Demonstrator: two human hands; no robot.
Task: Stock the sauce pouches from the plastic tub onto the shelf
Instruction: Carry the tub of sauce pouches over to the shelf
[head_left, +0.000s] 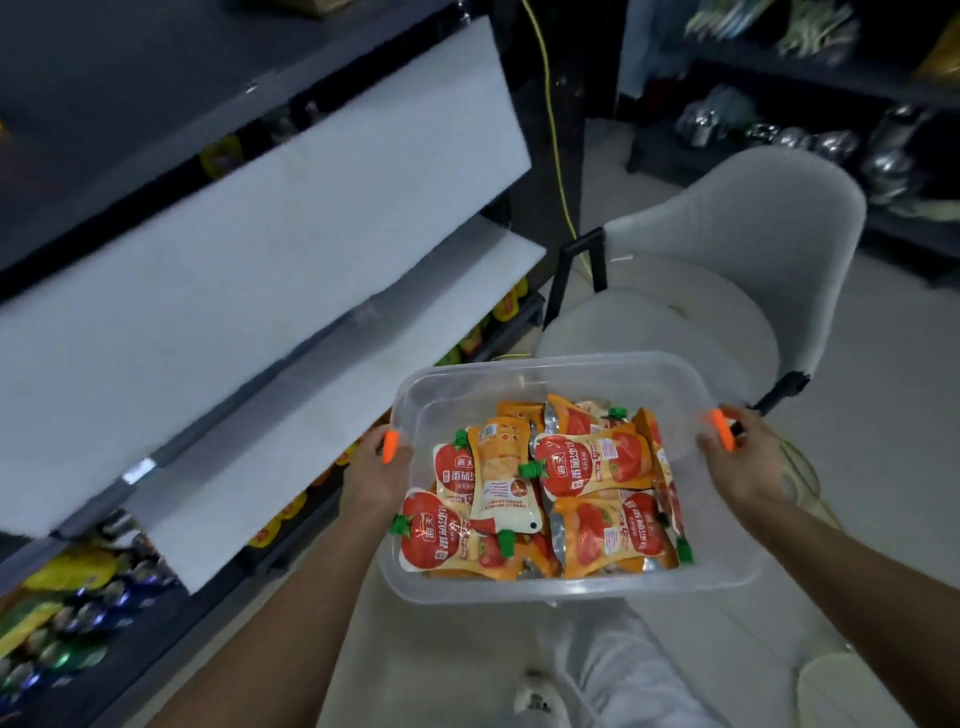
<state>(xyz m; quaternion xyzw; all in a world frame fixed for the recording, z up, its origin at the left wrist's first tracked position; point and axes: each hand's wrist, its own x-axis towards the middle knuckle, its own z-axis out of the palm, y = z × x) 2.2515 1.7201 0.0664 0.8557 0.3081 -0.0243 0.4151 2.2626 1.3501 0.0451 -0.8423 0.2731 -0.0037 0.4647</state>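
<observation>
Hands at either end carry the plastic tub (571, 592) in the head view. The left hand (371, 475) grasps its left rim and the right hand (745, 460) grasps its right rim, each with the thumb hooked over the edge. Both thumbs wear an orange cover (389, 447). The tub is clear and is held in the air in front of the person, over the pale floor (857, 415) and above a leg (618, 665) in light trousers.

Inside lie the sauce pouches (589, 465), heaped flat and overlapping. Most are orange and cream with a red tomato print and green spout caps (one lies back-side up, showing small print).

To the left stands the shelf (270, 244), its pale boards slanting across the picture and blurred. The tub's left end is near the lower board but not touching it. Yellow and dark packets (62, 613) sit on the levels below.

Beyond the tub stands a grey chair (727, 270) with black legs. A yellow cable (550, 119) runs down behind it.
</observation>
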